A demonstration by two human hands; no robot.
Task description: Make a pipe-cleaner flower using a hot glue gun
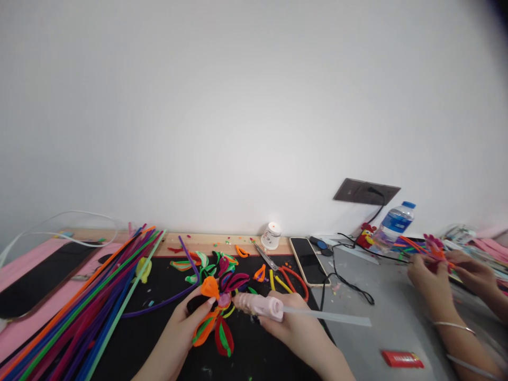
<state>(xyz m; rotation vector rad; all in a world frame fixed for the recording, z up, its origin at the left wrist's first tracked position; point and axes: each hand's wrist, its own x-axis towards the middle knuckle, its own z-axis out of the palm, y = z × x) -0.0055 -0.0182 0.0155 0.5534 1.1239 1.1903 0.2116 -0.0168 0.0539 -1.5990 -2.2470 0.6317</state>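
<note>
The person's left hand (179, 325) has its grip closed on a pipe-cleaner flower (209, 287) at lower centre of the frame, over the black mat (159, 341). It looks very light, soft and springy; its petals would likely bend or crush if squeezed, so the pinch near the centre seems the best hold. The right hand (305, 332) is wrapped round a glue gun (262, 306), likely stiff and heavier, safest held well behind its nozzle.
</note>
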